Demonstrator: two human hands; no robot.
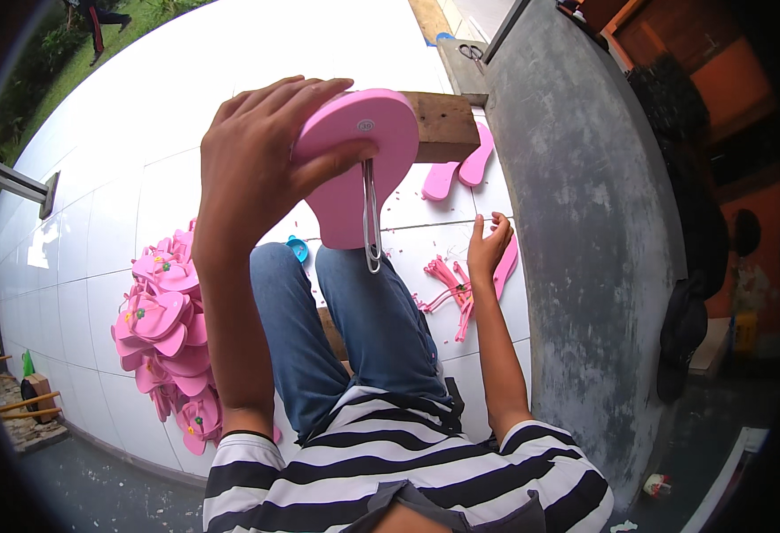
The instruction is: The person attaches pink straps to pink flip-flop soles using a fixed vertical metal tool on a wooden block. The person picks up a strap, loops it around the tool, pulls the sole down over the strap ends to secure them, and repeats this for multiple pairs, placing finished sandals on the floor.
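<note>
Left hand (270, 133) is up around 11 o'clock, fingers and thumb pinching a pink sole (344, 197) at 12, metal loop tool (370, 209) under the thumb. Right hand (489, 247), 3 o'clock, loosely curled, looks empty, beside pink straps (448, 286). Guessing strap-threading; next move probably calls for grabbing one.

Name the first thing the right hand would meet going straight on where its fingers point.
Likely the pink sole on the right of the two ahead; the right hand may be higher, so it could pass over.
</note>
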